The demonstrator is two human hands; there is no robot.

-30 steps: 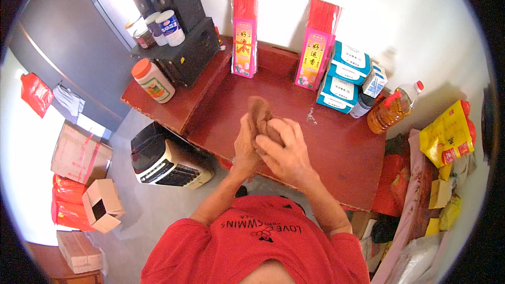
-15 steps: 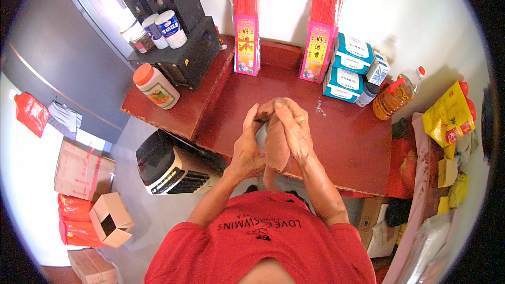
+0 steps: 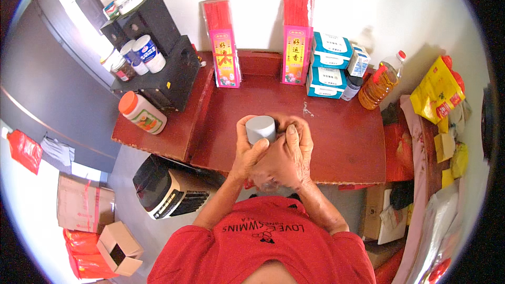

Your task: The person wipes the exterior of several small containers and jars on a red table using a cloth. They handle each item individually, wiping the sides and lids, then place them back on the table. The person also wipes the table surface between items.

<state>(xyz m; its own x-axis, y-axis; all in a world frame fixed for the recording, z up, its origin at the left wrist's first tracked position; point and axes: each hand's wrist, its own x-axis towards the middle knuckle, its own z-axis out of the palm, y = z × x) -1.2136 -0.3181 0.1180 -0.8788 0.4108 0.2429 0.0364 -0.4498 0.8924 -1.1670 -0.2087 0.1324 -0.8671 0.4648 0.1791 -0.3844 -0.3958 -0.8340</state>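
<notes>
Grey cylinder point(image 3: 260, 128) sits upright in left hand point(image 3: 247, 152)'s wrapped grip; right hand point(image 3: 286, 160) seemingly cups beneath.

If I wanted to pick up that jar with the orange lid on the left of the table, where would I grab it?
The jar with the orange lid lies tipped on its side on the red table, lid toward the black box. Probably best to grip its wide white body across the middle from above, since the rounded sides are open, while the lid is narrower.

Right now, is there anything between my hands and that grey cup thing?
No. The left hand already grips the grey cylinder directly, and the right hand presses beside it, over the red table. Nothing visible sits between.
</notes>
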